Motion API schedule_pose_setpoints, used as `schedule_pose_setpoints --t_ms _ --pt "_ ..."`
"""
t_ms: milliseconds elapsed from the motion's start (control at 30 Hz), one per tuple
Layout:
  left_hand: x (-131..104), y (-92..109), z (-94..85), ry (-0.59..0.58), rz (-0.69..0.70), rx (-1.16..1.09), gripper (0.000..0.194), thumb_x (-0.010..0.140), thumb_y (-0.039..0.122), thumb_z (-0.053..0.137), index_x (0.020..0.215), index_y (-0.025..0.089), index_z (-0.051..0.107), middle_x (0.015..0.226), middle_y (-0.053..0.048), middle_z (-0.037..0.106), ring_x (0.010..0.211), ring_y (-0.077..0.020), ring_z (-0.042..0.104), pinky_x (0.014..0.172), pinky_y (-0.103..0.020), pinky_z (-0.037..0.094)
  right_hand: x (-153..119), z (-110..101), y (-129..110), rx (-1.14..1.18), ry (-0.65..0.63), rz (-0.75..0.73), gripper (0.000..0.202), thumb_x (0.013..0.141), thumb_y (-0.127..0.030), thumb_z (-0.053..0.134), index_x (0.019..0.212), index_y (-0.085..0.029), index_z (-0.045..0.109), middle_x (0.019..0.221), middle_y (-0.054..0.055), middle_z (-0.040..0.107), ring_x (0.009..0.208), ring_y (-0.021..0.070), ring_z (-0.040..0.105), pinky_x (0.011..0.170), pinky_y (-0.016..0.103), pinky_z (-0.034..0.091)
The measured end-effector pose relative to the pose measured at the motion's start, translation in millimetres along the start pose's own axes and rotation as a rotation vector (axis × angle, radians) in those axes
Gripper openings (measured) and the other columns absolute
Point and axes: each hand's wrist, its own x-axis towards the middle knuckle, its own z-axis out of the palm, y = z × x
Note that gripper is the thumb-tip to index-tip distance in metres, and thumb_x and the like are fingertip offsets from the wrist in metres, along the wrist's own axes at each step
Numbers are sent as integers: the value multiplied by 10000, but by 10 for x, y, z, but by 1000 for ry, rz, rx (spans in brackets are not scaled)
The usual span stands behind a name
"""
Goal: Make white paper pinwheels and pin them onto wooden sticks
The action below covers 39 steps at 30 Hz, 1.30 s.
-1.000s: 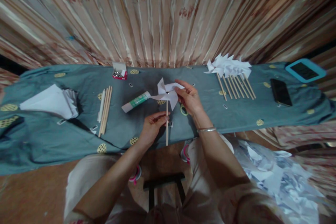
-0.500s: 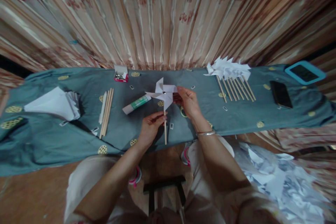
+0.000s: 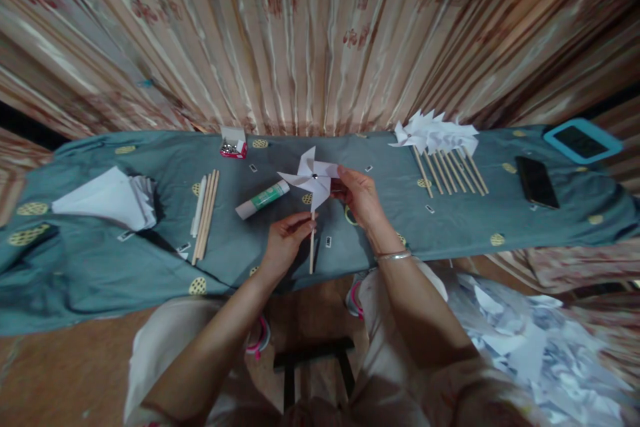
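A white paper pinwheel (image 3: 321, 185) with a small metal pin at its centre is held upright over the table. My left hand (image 3: 287, 240) pinches its wooden stick (image 3: 312, 253) just under the blades. At the right blade, my right hand (image 3: 361, 197) has its thumb and fingers closed on the paper edge; some fingertips are hidden behind it. Left of the pinwheel lies a glue stick (image 3: 263, 199) with a green label. A roll of tape (image 3: 351, 215) shows partly beneath my right hand.
Finished pinwheels (image 3: 440, 132) lie in a row at right, near a black phone (image 3: 537, 181) and a blue-framed tablet (image 3: 583, 141). Leftward are loose sticks (image 3: 206, 217), a white pen (image 3: 198, 205), stacked paper (image 3: 103, 200) and a pin box (image 3: 233, 143). Paper scraps (image 3: 535, 347) fill a bag at lower right.
The pinwheel has turned slightly, and the lower end of its stick has shifted a little left. Both hands keep their hold. The view has moved slightly.
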Motion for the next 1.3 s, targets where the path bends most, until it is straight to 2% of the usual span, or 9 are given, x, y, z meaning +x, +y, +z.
schedule_pose_setpoints --t_ms 167,300,467,667,767,900,1100,1300 --pt "-56 50 14 -83 -56 23 356 511 374 908 785 173 804 718 -33 743 613 -116 594 645 -237 490 -12 -83 -131 136 -112 153 543 762 -727 601 965 -229 677 956 62 764 862 217 724 746 334 592" --pt "-83 40 15 -111 -102 27 361 506 376 910 781 169 802 707 -32 732 600 -112 589 613 -231 482 -22 -93 -158 148 -131 142 441 855 -606 558 1033 -224 686 1041 65 762 932 211 723 796 322 582" --pt "-70 21 7 -114 -116 32 371 515 386 901 797 165 804 715 -35 729 597 -110 589 615 -234 490 -20 -71 -131 152 -147 38 371 773 -528 675 997 -234 710 1011 51 766 939 207 712 821 318 565" --pt "-69 36 -5 -108 -102 45 369 520 395 899 798 170 806 667 -24 705 586 -115 588 601 -235 490 -14 -34 -115 102 -66 -8 374 605 -428 789 921 -249 695 923 22 769 928 215 711 881 332 549" --pt "-72 35 0 -108 -92 50 366 521 404 902 790 175 806 664 -23 706 585 -113 587 600 -232 490 -8 -30 -87 78 -42 -22 415 574 -439 827 914 -239 696 894 23 769 894 211 715 814 320 566" --pt "-63 29 4 -93 -81 52 362 511 403 901 778 176 806 666 -25 711 587 -115 586 597 -232 488 2 -48 -47 71 -31 -41 373 598 -447 838 878 -232 715 865 23 770 845 201 713 711 293 569" --pt "-56 36 -10 -91 -65 45 361 513 397 903 780 175 804 664 -16 711 586 -104 579 595 -217 488 38 -53 1 117 13 -51 395 550 -456 871 838 -221 736 728 -21 739 660 122 645 622 234 512" --pt "-51 27 -15 -90 -50 69 347 527 382 885 789 171 802 667 -13 716 589 -109 585 605 -227 497 38 -38 2 149 31 -27 408 494 -469 901 772 -218 739 686 -29 734 596 101 619 584 220 493"
